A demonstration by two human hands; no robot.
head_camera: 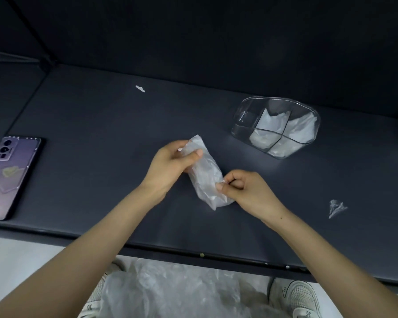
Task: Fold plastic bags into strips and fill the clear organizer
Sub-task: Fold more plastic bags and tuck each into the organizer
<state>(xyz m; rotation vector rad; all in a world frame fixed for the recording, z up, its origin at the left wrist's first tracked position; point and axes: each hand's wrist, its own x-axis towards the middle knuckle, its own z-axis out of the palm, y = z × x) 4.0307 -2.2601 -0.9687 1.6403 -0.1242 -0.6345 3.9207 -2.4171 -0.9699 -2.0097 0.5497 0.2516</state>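
Over the middle of the desk (101,134), the bag strip (205,173) points from 11 to 5 o'clock. The left hand (170,164) has its grip curled round the far end, and the right hand (248,191) pinches the near end. The clear organizer (283,101) sits at 2 o'clock — nearer the right hand.

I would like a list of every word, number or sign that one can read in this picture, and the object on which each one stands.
"36": on the tongue of the left shoe.
"36": on the tongue of the right shoe.
phone: faint marks low on its back, too blurred to read.
plastic bag and clear organizer: no text visible.
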